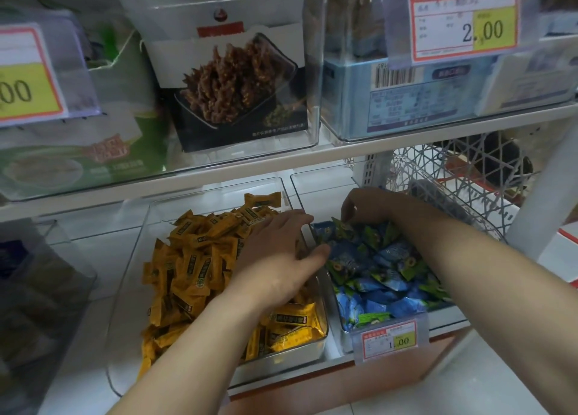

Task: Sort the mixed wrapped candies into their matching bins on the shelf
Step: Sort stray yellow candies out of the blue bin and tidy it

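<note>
A person's left hand (275,258) lies with fingers spread flat on yellow rectangular wrapped candies (187,258) heaped in a clear plastic bin (281,367) at 6 o'clock. At 2 o'clock from it, the right hand (372,205) curls its fingertips into blue-and-green wrapped candies (384,277) in the neighbouring clear bin (341,336); whether it pinches one cannot be told.

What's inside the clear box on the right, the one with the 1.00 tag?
Blue and green wrapped candies fill the clear box. The right hand reaches in at the back and covers some candies there. The box's bottom is hidden under the pile.
</note>
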Demonstrator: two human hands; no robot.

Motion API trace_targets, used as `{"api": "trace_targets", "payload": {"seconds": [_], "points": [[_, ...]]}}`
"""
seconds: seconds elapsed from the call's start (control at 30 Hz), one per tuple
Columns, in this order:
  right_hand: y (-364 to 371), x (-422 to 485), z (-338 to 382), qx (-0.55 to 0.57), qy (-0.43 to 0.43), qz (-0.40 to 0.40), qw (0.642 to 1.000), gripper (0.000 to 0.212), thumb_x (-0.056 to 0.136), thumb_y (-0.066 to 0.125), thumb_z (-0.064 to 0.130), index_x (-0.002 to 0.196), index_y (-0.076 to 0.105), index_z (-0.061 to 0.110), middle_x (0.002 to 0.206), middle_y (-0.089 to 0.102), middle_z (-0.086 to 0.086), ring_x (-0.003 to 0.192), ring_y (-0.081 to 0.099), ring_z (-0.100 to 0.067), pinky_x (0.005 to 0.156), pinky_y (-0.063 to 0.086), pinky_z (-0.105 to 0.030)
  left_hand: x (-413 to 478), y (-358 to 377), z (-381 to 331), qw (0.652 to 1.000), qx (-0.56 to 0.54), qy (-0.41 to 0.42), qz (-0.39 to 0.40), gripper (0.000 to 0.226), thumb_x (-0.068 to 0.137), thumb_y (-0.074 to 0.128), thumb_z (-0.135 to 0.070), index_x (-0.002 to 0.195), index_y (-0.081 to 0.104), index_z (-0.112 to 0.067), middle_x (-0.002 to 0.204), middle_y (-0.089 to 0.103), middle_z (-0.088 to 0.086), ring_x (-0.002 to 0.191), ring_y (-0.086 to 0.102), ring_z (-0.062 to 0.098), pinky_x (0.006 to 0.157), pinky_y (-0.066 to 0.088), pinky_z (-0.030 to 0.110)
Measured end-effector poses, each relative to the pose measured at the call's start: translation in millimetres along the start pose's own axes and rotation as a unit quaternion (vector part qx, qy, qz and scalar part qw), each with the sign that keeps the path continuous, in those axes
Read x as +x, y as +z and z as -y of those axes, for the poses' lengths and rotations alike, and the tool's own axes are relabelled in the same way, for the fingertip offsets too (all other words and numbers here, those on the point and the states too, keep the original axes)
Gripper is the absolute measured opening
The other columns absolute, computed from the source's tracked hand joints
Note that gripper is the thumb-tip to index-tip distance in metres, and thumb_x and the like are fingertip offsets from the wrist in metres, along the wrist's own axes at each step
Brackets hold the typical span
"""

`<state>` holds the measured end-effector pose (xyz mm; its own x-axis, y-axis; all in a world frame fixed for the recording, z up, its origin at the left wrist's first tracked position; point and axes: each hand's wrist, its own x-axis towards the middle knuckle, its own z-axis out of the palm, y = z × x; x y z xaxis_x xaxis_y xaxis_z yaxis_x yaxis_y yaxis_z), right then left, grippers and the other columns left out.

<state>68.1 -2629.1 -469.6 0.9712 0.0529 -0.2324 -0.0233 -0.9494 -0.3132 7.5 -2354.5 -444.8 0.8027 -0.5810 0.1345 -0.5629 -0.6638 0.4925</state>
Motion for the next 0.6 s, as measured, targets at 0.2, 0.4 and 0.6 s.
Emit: {"api": "trace_targets", "payload": {"seconds": [0.2,0.4,0.6], "points": [[2.0,-3.7,7.0,0.040,0.002,0.096,0.995,0.050,0.095,0.054,0.008,0.141,0.055,0.027,0.134,0.062,0.002,0.119,0.057,-0.018,0.103,0.046,-0.036,-0.1,1.1,-2.0,1.000,-0.013,-0.004,-0.003,0.071,0.077,0.040,-0.074,0.140,0.043,-0.042,0.150,0.037,-0.019,0.141,0.029,0.015,0.115,0.029,0.037],[6.7,-0.3,12.2,-0.024,0.031,0.151,0.988,0.039,0.096,0.051,0.011,0.132,0.064,0.021,0.134,0.061,-0.006,0.114,0.059,-0.025,0.101,0.048,-0.042,-0.1,0.3,-1.3,1.000,-0.020,-0.006,-0.001,0.072,0.075,0.040,-0.075,0.139,0.043,-0.043,0.150,0.036,-0.020,0.141,0.030,0.013,0.115,0.029,0.037],[6.5,-4.4,12.3,-0.025,0.016,0.122,0.992,0.038,0.090,0.048,0.003,0.116,0.070,0.020,0.126,0.066,-0.006,0.110,0.062,-0.027,0.099,0.051,-0.044,-0.6,-0.6,-1.5,1.000,-0.027,-0.004,0.000,0.074,0.073,0.039,-0.076,0.139,0.043,-0.043,0.149,0.037,-0.020,0.140,0.030,0.013,0.115,0.030,0.040]]}}
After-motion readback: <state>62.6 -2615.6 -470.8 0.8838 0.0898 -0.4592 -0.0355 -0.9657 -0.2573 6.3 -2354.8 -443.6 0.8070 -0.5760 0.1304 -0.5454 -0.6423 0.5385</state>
